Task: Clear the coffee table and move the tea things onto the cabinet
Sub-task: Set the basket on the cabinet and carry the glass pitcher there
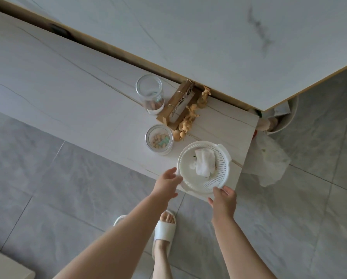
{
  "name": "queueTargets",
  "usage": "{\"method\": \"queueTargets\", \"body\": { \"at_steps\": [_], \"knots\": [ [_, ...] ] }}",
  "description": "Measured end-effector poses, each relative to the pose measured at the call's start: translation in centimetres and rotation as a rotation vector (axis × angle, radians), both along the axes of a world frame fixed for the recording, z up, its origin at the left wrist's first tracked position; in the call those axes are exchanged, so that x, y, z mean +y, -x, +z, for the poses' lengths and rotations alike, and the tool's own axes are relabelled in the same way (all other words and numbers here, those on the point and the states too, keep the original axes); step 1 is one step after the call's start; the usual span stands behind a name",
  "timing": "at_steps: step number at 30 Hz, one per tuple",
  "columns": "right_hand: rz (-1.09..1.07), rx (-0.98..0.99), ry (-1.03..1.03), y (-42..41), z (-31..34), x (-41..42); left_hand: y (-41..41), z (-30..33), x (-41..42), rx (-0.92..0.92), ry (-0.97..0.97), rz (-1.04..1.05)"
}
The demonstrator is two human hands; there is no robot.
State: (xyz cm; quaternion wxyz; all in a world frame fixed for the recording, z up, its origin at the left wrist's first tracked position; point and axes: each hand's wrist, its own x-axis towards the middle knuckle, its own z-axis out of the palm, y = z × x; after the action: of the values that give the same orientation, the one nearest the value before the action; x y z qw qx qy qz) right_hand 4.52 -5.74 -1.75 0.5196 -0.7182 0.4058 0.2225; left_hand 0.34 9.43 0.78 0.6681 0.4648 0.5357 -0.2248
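A round white perforated basket (190,179) sits at the near right corner of the low marble-look table (68,93), with a crumpled white cloth (205,163) inside. My left hand (167,183) touches the basket's left rim, thumb against it. On the near rim, my right hand (224,200) has its fingers closed. Two clear glass jars stand farther back: one (159,140) holding small biscuits, the taller one (150,93) nearly empty.
A wooden calendar stand (179,105) with small wooden figurines (190,117) stands behind the jars. A higher marble tabletop (229,47) overhangs the low one. A bin (283,117) and a plastic bag (269,160) lie right of the table. White slippers (164,230) on grey floor tiles.
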Motion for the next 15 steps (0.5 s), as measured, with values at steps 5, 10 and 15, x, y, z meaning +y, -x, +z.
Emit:
{"method": "queueTargets", "body": {
  "at_steps": [5,10,15],
  "knots": [
    [0.377,0.134,-0.003,3.4,4.0,1.2,3.9,4.2,0.9,0.003,-0.095,-0.079],
    [0.962,-0.004,0.037,7.0,9.5,4.6,9.8,9.5,3.5,0.035,-0.304,-0.368],
    [1.371,-0.119,0.091,11.1,14.9,9.8,17.3,14.9,7.5,0.12,-0.435,-0.472]
  ]
}}
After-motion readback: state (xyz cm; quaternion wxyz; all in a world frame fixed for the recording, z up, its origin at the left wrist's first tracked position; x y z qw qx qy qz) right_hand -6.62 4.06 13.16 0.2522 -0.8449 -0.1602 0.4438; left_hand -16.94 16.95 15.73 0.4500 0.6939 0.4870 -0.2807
